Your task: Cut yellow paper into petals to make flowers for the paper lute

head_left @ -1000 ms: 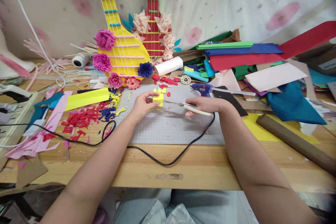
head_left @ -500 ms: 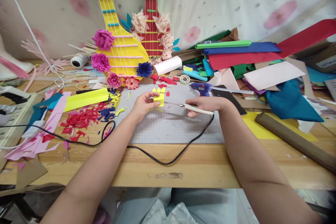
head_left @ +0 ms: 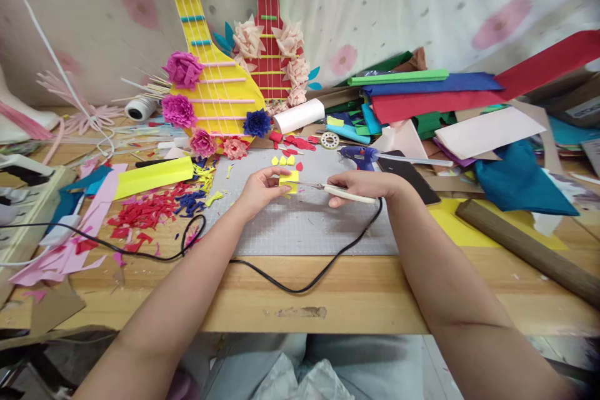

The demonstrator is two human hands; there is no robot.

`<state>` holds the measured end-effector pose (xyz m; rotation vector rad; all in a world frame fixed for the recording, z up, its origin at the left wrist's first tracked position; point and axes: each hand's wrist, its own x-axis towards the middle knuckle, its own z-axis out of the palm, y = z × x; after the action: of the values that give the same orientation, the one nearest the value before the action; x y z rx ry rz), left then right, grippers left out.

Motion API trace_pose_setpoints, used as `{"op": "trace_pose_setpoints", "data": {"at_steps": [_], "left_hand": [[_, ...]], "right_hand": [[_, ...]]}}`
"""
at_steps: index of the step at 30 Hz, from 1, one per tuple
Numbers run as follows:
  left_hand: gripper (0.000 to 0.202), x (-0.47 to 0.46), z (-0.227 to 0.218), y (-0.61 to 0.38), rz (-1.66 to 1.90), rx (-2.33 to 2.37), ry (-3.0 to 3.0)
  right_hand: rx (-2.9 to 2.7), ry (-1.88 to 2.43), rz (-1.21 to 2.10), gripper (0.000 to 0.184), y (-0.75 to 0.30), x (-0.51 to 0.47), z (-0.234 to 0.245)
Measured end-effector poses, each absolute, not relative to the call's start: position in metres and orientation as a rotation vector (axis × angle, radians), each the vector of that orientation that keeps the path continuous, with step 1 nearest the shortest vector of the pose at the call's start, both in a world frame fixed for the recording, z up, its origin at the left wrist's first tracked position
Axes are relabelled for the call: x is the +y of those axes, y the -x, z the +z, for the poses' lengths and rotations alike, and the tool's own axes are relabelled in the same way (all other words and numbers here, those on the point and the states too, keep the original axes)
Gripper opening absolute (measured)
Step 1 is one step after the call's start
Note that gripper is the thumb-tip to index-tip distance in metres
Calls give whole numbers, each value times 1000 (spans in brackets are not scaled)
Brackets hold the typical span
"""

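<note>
My left hand [head_left: 259, 190] pinches a small folded piece of yellow paper [head_left: 289, 180] above the grey cutting mat [head_left: 304, 225]. My right hand [head_left: 363, 185] is closed round the white handles of a pair of scissors [head_left: 338, 191], and the blade tips reach the yellow paper's right edge. A few small yellow cut petals [head_left: 284, 161] lie on the mat just beyond the paper, next to red scraps [head_left: 296, 144].
A blue glue gun [head_left: 359, 157] lies behind my right hand, its black cord [head_left: 300, 287] looping across the mat and wooden table edge [head_left: 328, 312]. Red and blue paper scraps [head_left: 154, 209] sit left. Paper guitars with flowers [head_left: 220, 87] lean at the back. Coloured paper sheets [head_left: 445, 100] pile up right.
Both hands have shifted slightly to the right and a little away from me, with the scissors' blades closing in on the yellow paper. The rest is unchanged.
</note>
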<state>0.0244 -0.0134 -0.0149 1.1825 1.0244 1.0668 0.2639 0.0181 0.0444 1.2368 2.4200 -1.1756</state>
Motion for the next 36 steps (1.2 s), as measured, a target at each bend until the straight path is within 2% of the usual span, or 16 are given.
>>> {"op": "trace_pose_setpoints", "data": {"at_steps": [19, 36], "left_hand": [[40, -11, -23, -27, 1014, 1038, -1304], [42, -12, -20, -26, 1027, 1027, -1339]], "right_hand": [[2399, -1195, -1171, 57, -260, 20, 39], [2362, -1196, -1223, 54, -262, 22, 35]]}}
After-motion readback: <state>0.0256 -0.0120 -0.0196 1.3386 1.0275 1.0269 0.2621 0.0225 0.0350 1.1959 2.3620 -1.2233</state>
